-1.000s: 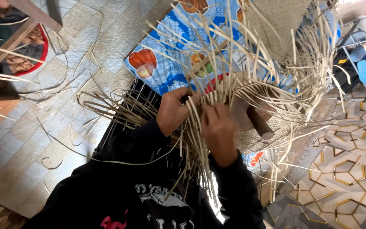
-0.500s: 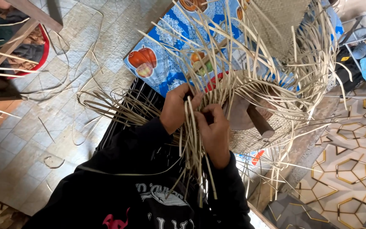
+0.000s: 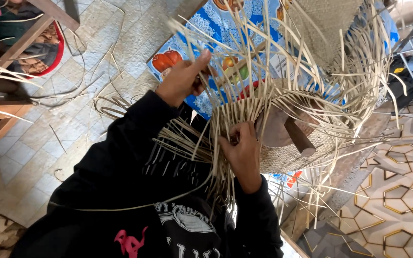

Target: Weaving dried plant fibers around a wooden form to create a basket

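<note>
Tiled floor (image 3: 120, 43), pale grey-beige squares, fills the left and top left; loose straw strands lie curled across it. To the right the floor changes to a patterned surface (image 3: 397, 191) with gold hexagon outlines. Wooden furniture legs (image 3: 5, 119) close off the far left edge.

Blue printed cloth (image 3: 206, 24) with fruit pictures covers a raised surface at top centre; its near edge runs just behind the work.

Half-woven straw piece (image 3: 288, 153), centre right: a finished woven band curving round a wooden form (image 3: 283, 129), with a stubby wooden peg sticking out toward the lower right. Unwoven strands (image 3: 311, 57) fan up and outward from its rim in all directions, crowding the space above and to the right; more hang down past the person's black sleeves (image 3: 120, 157) and lap. Little free room around the rim; the open space lies left, over the tiles.

Left hand (image 3: 182, 79) is raised above and left of the rim, fingers pinched closed on one or a few strands drawn upward. Right hand (image 3: 242, 153) sits at the rim's near edge, fingers curled in among the upright strands, pressing on the weave; exactly which strands it grips cannot be told.
</note>
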